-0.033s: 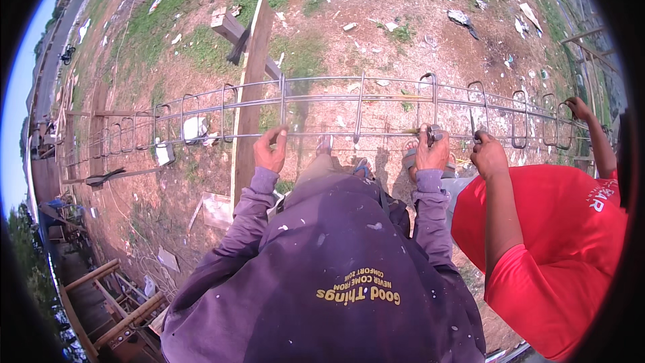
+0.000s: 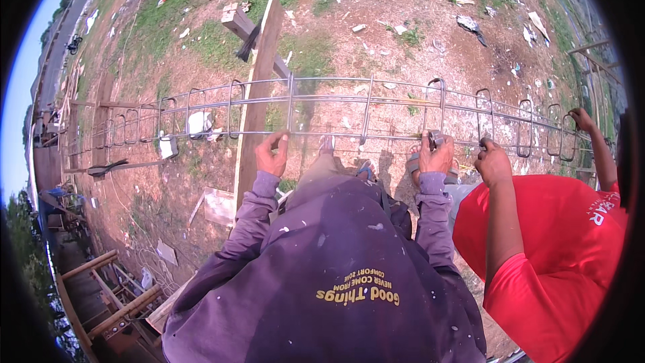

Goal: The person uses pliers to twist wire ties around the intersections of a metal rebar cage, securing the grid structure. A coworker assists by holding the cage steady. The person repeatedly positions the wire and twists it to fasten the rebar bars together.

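A long steel rebar cage [image 2: 366, 104] of thin bars and rectangular stirrups lies level across my front, above bare dirt. My left hand [image 2: 272, 154] is closed around the near lower bar [image 2: 201, 136], next to a stirrup. My right hand [image 2: 435, 156] is closed on a small metal tool [image 2: 435, 138], held against the same bar where a stirrup [image 2: 440, 111] crosses it. My purple sleeves reach up from the lower edge.
A person in a red shirt [image 2: 557, 255] stands close on my right, with one hand [image 2: 492, 161] beside mine and the other [image 2: 583, 119] farther right, both on the cage. A wooden plank [image 2: 259, 87] runs under the cage. Timber frames [image 2: 107, 296] lie lower left. Debris litters the dirt.
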The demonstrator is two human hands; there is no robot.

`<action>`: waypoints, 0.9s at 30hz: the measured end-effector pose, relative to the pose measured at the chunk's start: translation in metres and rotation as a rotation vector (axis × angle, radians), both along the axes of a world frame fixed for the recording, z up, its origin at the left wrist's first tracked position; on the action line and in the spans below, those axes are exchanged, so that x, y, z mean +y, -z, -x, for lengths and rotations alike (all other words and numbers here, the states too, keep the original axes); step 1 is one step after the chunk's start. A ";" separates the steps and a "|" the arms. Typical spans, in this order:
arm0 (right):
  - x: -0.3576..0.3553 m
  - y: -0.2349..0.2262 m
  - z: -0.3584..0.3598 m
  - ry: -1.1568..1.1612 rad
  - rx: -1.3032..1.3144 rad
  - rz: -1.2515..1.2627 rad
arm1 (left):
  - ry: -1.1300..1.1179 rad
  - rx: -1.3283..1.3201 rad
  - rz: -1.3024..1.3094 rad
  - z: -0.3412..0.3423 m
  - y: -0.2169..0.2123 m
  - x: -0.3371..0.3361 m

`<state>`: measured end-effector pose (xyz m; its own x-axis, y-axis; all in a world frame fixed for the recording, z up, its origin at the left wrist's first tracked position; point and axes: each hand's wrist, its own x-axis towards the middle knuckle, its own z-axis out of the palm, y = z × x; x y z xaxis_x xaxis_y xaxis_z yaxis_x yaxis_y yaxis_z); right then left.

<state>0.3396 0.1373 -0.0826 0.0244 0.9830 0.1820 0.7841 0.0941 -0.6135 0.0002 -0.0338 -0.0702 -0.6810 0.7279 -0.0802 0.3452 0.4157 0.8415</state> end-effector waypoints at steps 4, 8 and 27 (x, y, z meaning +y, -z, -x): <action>0.004 0.021 0.001 -0.057 -0.022 0.098 | -0.082 0.143 -0.115 0.030 0.003 -0.020; 0.008 0.024 0.005 -0.002 -0.061 0.170 | -0.190 0.326 -0.254 0.094 -0.011 0.045; -0.089 -0.013 0.101 -0.111 0.193 0.192 | 0.388 0.301 0.152 0.292 -0.023 0.155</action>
